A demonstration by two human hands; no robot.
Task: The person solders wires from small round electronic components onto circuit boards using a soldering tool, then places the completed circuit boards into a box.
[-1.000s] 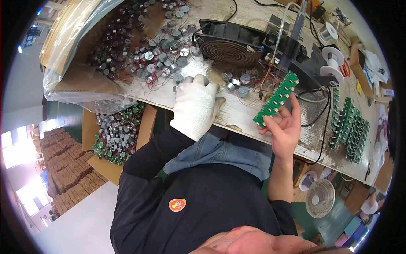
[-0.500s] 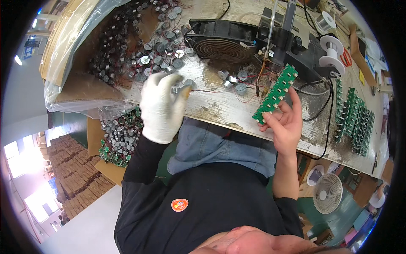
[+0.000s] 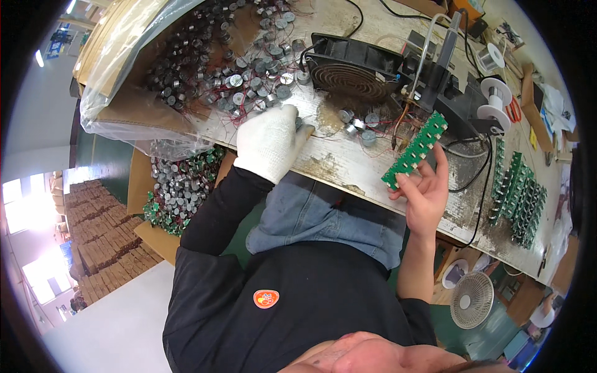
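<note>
My left hand (image 3: 268,142), in a white knitted glove, is at the near edge of the heap of small round silver components (image 3: 249,84) with thin red wires. Thumb and fingers close around one such silver component (image 3: 298,122), partly hidden by the glove. A narrow green circuit board (image 3: 415,152) with a row of small pale connectors is pinched by its lower end in my bare right hand (image 3: 426,189). The board slants up toward an upright soldering iron (image 3: 443,59) on its stand. Several loose silver components (image 3: 360,126) lie between my hands.
A black fan (image 3: 354,68) stands at the back; spools of solder wire (image 3: 496,102) are to its right. Finished-looking green boards (image 3: 519,199) are stacked at the right. A cardboard box (image 3: 142,180) below the table's left holds more components. Black cables (image 3: 488,180) hang over the front edge.
My left hand has gone from spread fingers to a pinch around a silver component. My right hand still holds the board in nearly the same place. The whole view has shifted slightly.
</note>
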